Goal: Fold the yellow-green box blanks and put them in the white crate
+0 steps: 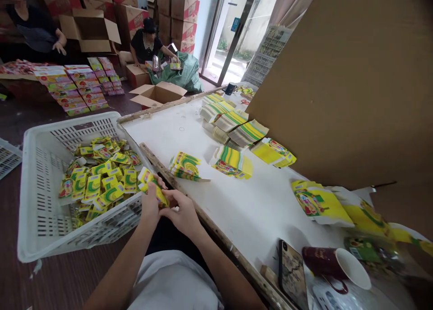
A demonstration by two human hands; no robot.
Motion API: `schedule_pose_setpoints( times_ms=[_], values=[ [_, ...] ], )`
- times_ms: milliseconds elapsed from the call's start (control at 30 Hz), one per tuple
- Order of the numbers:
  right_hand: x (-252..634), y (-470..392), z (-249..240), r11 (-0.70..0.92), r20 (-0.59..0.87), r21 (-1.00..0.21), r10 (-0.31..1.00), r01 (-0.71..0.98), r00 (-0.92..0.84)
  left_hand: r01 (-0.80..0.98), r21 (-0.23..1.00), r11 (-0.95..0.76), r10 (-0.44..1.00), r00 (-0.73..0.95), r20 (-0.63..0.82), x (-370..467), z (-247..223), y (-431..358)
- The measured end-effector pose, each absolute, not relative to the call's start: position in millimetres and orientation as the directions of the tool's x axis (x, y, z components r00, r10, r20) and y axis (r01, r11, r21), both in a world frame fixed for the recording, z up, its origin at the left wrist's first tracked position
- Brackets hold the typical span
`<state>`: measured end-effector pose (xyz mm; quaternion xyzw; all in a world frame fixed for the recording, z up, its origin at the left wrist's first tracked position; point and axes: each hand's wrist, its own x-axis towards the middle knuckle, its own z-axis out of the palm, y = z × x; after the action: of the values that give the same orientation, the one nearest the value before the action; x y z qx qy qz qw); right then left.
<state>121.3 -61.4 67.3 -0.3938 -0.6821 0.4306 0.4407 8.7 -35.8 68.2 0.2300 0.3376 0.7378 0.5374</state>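
Both hands meet just past the white table's [257, 211] near edge, over the rim of the white plastic crate [30, 197]. My left hand [149, 205] and my right hand [181, 213] together grip one small yellow-green carton [154, 186], which sticks up and left from my fingers. Inside the crate lie several folded yellow-green cartons [98, 177]. On the table just right of my hands sits a small stack of flat carton blanks [185, 166]. Further right lies another flat pile [232, 162].
Large stacks of flat blanks [233, 123] sit at the table's far end. Yellow bags [321, 204], a dark red mug [334, 262] and a phone [292, 276] lie near right. A big cardboard sheet [352, 84] leans at the right. Two people [147, 42] work among boxes at the back.
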Motion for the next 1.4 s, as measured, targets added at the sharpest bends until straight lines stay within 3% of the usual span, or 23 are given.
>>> schedule_pose_setpoints(
  times_ms=[100, 267, 367, 467, 533, 600, 667, 733, 800, 833, 900, 967, 1033, 1167, 1267, 1333, 1400],
  values=[
    [132, -54, 70, 0.332, 0.297, -0.93, 0.931, 0.158, -0.211, -0.543, 0.805, -0.24, 0.961, -0.252, 0.116, 5, 51, -38],
    [146, -48, 77, 0.422, 0.39, -0.873, 0.905, 0.242, -0.172, -0.347, 0.907, -0.239, 0.92, -0.379, 0.098, -1, 42, -39],
    [155, -42, 77, 0.496, 0.492, -0.769, 0.862, 0.404, -0.124, 0.017, 0.92, -0.393, 0.85, -0.375, 0.37, -12, 66, -46],
    [162, -37, 79, 0.597, 0.646, -0.487, 0.737, 0.638, -0.196, 0.546, 0.687, -0.48, 0.759, -0.136, 0.637, -27, 90, -51],
    [163, -38, 83, 0.694, 0.693, -0.323, 0.636, 0.644, -0.338, 0.7, 0.528, -0.482, 0.798, 0.1, 0.595, -33, 91, -49],
    [160, -42, 87, 0.766, 0.694, -0.265, 0.573, 0.585, -0.436, 0.676, 0.548, -0.493, 0.856, 0.261, 0.447, -33, 80, -41],
    [158, -47, 89, 0.744, 0.716, -0.33, 0.598, 0.581, -0.359, 0.612, 0.659, -0.437, 0.899, 0.318, 0.3, -28, 63, -33],
    [156, -50, 86, 0.633, 0.686, -0.564, 0.716, 0.53, -0.126, 0.602, 0.692, -0.399, 0.917, 0.277, 0.287, -20, 52, -31],
    [156, -50, 82, 0.455, 0.472, -0.864, 0.881, 0.215, 0.028, 0.608, 0.652, -0.453, 0.888, 0.242, 0.39, -12, 48, -36],
    [157, -49, 80, 0.314, 0.314, -0.949, 0.949, -0.002, -0.015, 0.593, 0.627, -0.505, 0.857, 0.26, 0.446, -8, 50, -40],
    [157, -47, 78, -0.013, 0.071, -0.95, 0.964, -0.312, -0.257, 0.537, 0.595, -0.599, 0.797, 0.322, 0.512, -3, 54, -47],
    [156, -46, 79, -0.226, -0.039, -0.898, 0.896, -0.377, -0.443, 0.492, 0.589, -0.641, 0.766, 0.356, 0.536, -1, 57, -53],
    [155, -44, 79, -0.282, -0.077, -0.893, 0.864, -0.351, -0.498, 0.485, 0.594, -0.641, 0.766, 0.355, 0.537, -1, 57, -57],
    [153, -47, 75, -0.193, -0.049, -0.934, 0.904, -0.302, -0.425, 0.518, 0.594, -0.615, 0.781, 0.303, 0.546, -4, 52, -57],
    [153, -55, 73, 0.154, 0.162, -0.987, 0.907, -0.051, -0.388, 0.479, 0.685, -0.549, 0.836, 0.305, 0.457, -4, 50, -56],
    [155, -60, 72, 0.424, 0.294, -0.879, 0.842, 0.218, -0.453, 0.443, 0.716, -0.54, 0.841, 0.314, 0.44, -3, 50, -55],
    [157, -60, 71, 0.573, 0.364, -0.739, 0.782, 0.354, -0.505, 0.375, 0.767, -0.52, 0.853, 0.278, 0.442, -4, 50, -55]
  ],
)
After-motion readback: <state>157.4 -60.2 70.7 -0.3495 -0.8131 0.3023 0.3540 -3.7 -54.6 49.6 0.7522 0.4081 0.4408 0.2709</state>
